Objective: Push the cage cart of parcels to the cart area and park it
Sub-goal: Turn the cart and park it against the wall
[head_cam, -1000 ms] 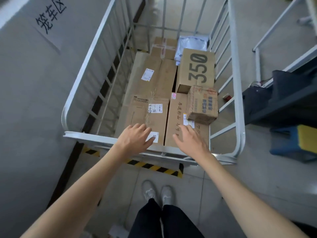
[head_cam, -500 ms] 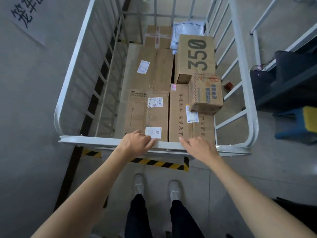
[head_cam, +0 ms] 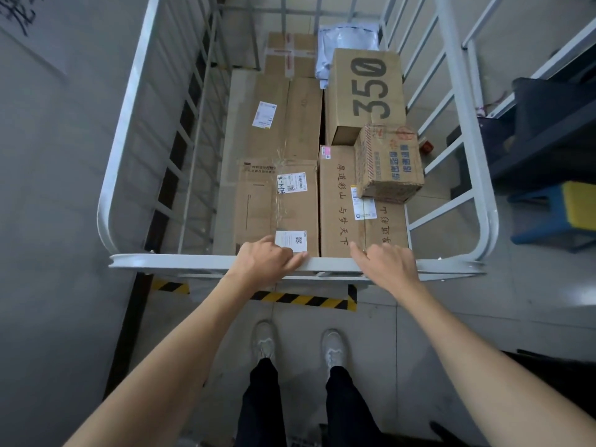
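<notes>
The white-painted tubular steel cage cart stood hard against the grey wall on its left side, its near end just beyond a strip of yellow-and-black hazard tape on the tiled floor, with a white paper sign of handwritten characters on that wall. It carried a layer of brown cardboard parcels, a taller carton printed "350" and a small box perched on top, plus a grey plastic mailer at the far end.

Loaded like that, it would likely feel heavy and slow to start or stop, though the frame looked stiff enough to push on without flexing. The smooth paint might be a little slippery (the small top box seemed the likeliest to shift on a jolt). The near top rail looked the sensible place to hold, hands spread either side of centre.

The left hand rested on that rail with fingers curled loosely over its inner edge, touching but not clenched. The right hand lay on the rail likewise, index finger extended, the others half-bent, not wrapped round the tube.
</notes>
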Demonstrator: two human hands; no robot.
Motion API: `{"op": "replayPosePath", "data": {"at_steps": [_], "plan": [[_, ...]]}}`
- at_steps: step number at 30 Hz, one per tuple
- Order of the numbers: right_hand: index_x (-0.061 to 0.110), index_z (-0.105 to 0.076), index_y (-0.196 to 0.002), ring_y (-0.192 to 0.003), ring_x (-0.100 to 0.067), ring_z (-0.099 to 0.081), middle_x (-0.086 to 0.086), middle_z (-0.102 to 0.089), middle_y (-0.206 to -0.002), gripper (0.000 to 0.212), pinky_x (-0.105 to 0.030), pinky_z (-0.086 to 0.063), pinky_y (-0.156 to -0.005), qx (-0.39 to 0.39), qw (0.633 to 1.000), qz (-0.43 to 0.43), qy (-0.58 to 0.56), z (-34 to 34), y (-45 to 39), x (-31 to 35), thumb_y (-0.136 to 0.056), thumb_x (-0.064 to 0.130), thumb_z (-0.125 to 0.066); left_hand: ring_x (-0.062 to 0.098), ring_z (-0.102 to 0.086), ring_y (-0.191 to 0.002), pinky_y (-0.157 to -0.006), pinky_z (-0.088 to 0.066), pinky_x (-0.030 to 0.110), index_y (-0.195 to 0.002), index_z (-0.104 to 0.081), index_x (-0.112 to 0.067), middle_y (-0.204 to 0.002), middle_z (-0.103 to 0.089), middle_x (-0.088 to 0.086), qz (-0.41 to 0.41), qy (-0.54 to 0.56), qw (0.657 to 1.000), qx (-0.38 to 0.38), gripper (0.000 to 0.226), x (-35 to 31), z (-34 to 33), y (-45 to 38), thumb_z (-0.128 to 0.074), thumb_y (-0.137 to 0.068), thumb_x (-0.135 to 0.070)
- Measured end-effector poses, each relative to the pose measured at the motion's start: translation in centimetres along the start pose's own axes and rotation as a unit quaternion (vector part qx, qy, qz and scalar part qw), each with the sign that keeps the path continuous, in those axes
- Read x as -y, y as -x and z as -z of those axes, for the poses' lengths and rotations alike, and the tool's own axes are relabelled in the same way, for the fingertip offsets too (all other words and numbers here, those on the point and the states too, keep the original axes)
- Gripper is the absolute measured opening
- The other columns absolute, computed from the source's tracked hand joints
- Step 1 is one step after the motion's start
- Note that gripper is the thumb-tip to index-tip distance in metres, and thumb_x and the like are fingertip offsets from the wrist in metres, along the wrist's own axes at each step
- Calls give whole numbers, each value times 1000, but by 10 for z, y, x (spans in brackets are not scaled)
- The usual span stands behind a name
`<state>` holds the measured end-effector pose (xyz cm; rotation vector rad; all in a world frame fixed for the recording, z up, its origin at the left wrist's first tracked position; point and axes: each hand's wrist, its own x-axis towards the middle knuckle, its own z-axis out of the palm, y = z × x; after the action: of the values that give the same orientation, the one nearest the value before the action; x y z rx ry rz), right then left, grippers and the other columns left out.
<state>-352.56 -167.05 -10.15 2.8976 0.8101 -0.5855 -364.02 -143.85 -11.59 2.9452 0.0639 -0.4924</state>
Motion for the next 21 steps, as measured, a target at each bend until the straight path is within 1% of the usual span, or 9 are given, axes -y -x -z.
{"op": "replayPosePath", "data": {"at_steps": [4, 7, 9, 12, 14, 17, 19, 21], "plan": [[15, -42, -45, -42, -18, -40, 3, -40, -46, 71, -25, -31, -52, -1, 1000, -7, -1, -3, -1, 1, -101, 52, -22, 13, -51, -89, -57, -43, 30, -75, -62, -16, -68, -54, -5, -2, 8, 1000, 13, 67, 1, 4, 0, -20, -102, -61], [14, -42, -43, -41, -17, -42, 3, -40, -44, 71, -25, -31, -52, -7, 1000, -12, 5, -5, -1, 6, -101, 52, -23, 13, -52, -92, -56, -45, 30, -78, -65, -16, -70, -60, -4, 7, 2, 1000, 17, 73, 7, 2, 2, -14, -99, -64], [13, -40, -43, -40, -18, -42, 3, -39, -43, 71, -26, -28, -50, -11, 1000, -15, 11, -5, -1, 11, -101, 51, -25, 13, -52, -92, -54, -44, 30, -80, -66, -18, -71, -61, -3, 11, -7, 1000, 17, 78, 12, 0, 3, -7, -96, -66], [12, -40, -43, -40, -18, -40, 2, -38, -43, 71, -27, -29, -50, -11, 1000, -17, 7, -5, 0, 19, -100, 51, -27, 13, -51, -93, -52, -38, 29, -81, -68, -19, -67, -58, -3, 21, -16, 1000, 12, 89, 19, -1, 6, 5, -87, -70], [11, -41, -43, -41, -19, -41, 2, -39, -43, 71, -28, -30, -50, -8, 1000, -16, 3, -4, -1, 26, -100, 52, -27, 13, -50, -95, -54, -39, 30, -78, -66, -17, -68, -59, -2, 32, -16, 999, 20, 87, 24, 0, 8, 2, -89, -70], [10, -45, -44, -41, -19, -43, 2, -40, -43, 71, -28, -32, -51, -1, 1000, -15, 2, -6, -1, 36, -99, 54, -27, 13, -48, -99, -56, -43, 32, -79, -65, -17, -73, -59, -1, 40, -6, 998, 43, 76, 33, 3, 13, -9, -94, -66], [10, -46, -45, -40, -19, -43, 2, -40, -42, 72, -28, -33, -51, 0, 1000, -14, -3, -6, -1, 43, -98, 54, -26, 13, -47, -100, -56, -41, 32, -81, -66, -17, -74, -60, -1, 43, -3, 998, 54, 76, 39, 6, 16, -10, -93, -66], [10, -46, -45, -43, -21, -49, 1, -43, -44, 71, -28, -37, -53, 4, 1000, -12, -8, -7, -1, 51, -98, 54, -26, 12, -46, -102, -56, -41, 32, -84, -68, -17, -76, -60, -1, 47, -1, 997, 66, 75, 45, 7, 19, -12, -95, -66]]}}
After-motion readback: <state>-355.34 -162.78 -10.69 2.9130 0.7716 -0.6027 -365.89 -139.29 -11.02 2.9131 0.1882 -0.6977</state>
